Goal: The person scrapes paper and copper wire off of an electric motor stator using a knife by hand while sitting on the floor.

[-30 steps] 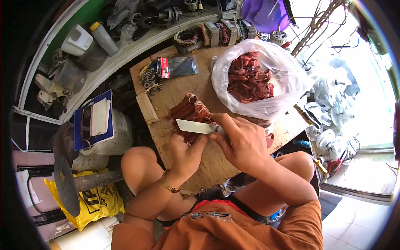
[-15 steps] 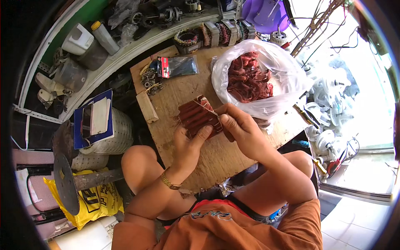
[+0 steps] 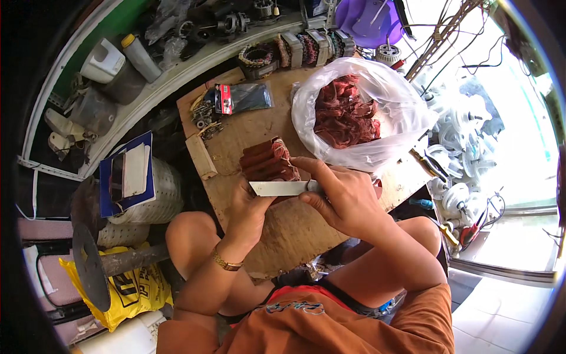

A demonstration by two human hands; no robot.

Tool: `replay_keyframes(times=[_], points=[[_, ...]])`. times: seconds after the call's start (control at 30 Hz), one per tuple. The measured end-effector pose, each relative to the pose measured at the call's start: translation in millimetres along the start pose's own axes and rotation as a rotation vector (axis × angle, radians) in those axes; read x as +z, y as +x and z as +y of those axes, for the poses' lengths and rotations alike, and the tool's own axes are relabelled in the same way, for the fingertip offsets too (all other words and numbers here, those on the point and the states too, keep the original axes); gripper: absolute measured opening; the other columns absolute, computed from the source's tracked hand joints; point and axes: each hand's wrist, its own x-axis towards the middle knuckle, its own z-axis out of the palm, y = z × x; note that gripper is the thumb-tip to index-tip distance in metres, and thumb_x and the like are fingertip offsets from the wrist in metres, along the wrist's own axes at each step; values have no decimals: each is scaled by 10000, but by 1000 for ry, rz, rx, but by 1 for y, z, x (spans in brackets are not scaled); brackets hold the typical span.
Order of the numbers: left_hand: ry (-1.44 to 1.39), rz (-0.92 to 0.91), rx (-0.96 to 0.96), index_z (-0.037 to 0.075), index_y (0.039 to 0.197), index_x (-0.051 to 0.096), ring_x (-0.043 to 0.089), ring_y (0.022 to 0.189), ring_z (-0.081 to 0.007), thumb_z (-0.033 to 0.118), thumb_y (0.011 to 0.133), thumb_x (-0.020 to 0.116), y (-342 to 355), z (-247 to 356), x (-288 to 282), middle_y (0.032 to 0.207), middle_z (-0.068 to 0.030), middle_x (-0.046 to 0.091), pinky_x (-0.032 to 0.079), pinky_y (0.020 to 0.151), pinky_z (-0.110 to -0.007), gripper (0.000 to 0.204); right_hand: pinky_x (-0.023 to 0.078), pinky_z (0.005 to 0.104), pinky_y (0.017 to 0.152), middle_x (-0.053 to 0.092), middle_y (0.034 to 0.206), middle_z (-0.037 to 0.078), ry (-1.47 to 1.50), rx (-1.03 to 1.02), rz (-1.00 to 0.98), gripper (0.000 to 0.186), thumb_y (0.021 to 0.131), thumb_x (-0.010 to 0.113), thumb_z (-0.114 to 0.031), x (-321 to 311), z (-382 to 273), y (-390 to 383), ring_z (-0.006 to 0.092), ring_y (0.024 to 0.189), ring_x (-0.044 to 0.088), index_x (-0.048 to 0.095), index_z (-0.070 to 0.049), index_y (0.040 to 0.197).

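My left hand (image 3: 249,206) is closed around the lower side of a dark red ridged block (image 3: 266,162), which has pale string at its right end. The block is held above the wooden board. My right hand (image 3: 345,197) grips a knife (image 3: 277,189), its broad silvery blade pointing left across the front of the block, near my left thumb. The right forefinger stretches to the block's stringy end. Most of the knife's handle is hidden in my fist. Beyond my right hand stands a white plastic bag (image 3: 395,144) holding dark red, ribbon-like pieces (image 3: 348,112).
The wooden board (image 3: 295,242) lies before my knees. On it are a flat packet (image 3: 244,97), small metal parts (image 3: 206,118) and a wood block (image 3: 201,156). Wound motor stators (image 3: 306,47) line the far edge. Pliers (image 3: 429,164) lie at right; a perforated drum (image 3: 168,189) stands left.
The knife blade now shows in front of the block, pointing left. My right hand's thumb-and-finger pinch at the string has opened. The block has shifted slightly left in the picture, as has the whole scene.
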Motion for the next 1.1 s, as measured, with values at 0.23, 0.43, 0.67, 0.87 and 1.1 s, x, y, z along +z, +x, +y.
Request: replay_keyframes(times=[0.23,0.43,0.67,0.87,1.1], points=[[50,-53,43,13,1177,613,650,1005,-124,94,903,691,1,2,-2,1104,-58,688,516,912,-288,297,460,444,634,628,790,133,-55,-26,1,496,906,652,-316,-4,0,0,345,753,638,492,-91,1318],[58,-110,49,6,1179,606,646,994,-122,97,896,686,3,5,-7,1102,-59,688,508,923,-290,308,462,445,639,625,791,142,-28,-13,-62,497,906,659,-319,-10,-1,-1,354,754,637,484,-63,1294],[7,-109,69,0,1192,608,650,1011,-137,124,907,696,-2,1,1,1109,-67,687,517,917,-299,323,478,461,594,622,954,156,50,-33,56,435,926,630,-295,7,-6,-4,367,771,644,466,-57,1251],[64,-93,125,2,1223,596,637,1048,-155,174,914,713,-3,-4,0,1138,-70,676,505,940,-312,372,496,457,673,576,1033,160,204,21,109,388,950,611,-277,14,-6,-1,361,889,636,480,-60,1244],[-121,-62,-24,25,1353,513,577,1146,-154,198,935,687,4,-2,3,1251,-53,612,443,1015,-343,485,460,320,912,596,1060,111,837,128,18,268,1046,495,-202,16,4,6,160,998,570,508,-24,1246]])
